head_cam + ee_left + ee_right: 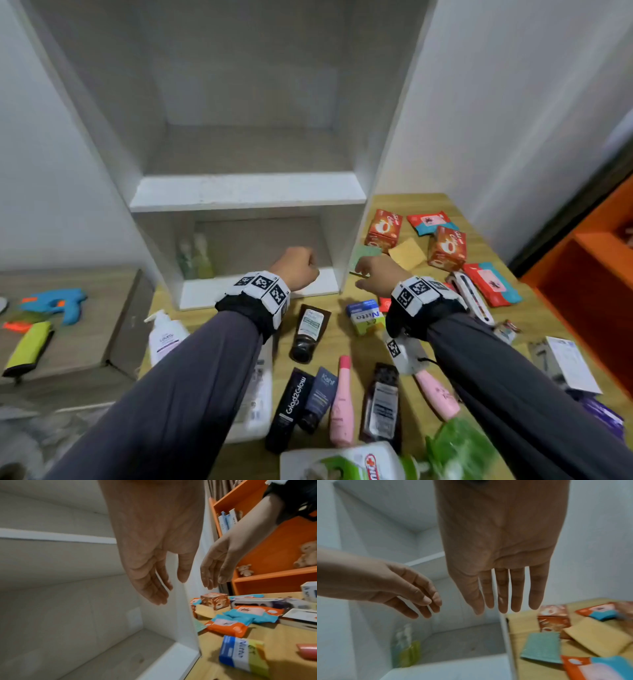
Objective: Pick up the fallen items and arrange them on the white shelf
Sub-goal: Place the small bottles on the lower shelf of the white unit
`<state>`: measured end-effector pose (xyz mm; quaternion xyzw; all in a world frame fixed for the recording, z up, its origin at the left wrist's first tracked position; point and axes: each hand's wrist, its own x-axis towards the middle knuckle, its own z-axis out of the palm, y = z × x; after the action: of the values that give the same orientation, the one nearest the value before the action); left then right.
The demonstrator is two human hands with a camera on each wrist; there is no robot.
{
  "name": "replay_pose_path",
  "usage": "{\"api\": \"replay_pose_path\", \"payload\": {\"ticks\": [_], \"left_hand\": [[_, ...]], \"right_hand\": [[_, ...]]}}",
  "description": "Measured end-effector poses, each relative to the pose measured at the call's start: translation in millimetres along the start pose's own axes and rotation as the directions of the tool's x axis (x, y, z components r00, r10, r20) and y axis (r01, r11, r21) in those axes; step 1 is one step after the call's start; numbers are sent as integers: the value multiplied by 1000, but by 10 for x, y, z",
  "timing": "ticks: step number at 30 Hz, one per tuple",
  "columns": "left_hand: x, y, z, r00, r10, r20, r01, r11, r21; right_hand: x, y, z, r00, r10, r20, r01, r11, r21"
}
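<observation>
The white shelf (246,190) stands at the back of a wooden table (342,346); both compartments are open-fronted. Two green-yellow bottles (195,257) stand at the left of the lower compartment, seen also as blurred bottles (406,651). My left hand (298,265) hovers at the mouth of that compartment, fingers relaxed and holding nothing (171,589). My right hand (371,274) hangs just right of the shelf's side wall, above a green sponge (364,255), with straight, empty fingers (503,605). Several fallen tubes, bottles and boxes lie on the table below my arms.
Orange tea boxes (383,228), wet-wipe packs (493,282), a yellow sponge (407,253), a Nutto box (368,317), black tubes (308,332) and pink bottles (342,401) lie scattered. An orange bookcase (589,270) stands right; a low cabinet with a blue toy (58,303) stands left.
</observation>
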<state>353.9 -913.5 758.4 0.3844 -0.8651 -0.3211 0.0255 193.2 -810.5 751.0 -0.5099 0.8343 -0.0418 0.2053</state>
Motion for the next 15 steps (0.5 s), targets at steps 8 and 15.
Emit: {"api": "replay_pose_path", "payload": {"ticks": [8,15], "left_hand": [[-109,1165,551,989,142,-43,-142,990,4],[-310,1945,1321,991,84,-104,-83,996,18]], "right_hand": [[-787,1161,-474,990,99,-101,-98,995,10],[-1257,2166,-624,989,40,-139,-42,999,-10]]}}
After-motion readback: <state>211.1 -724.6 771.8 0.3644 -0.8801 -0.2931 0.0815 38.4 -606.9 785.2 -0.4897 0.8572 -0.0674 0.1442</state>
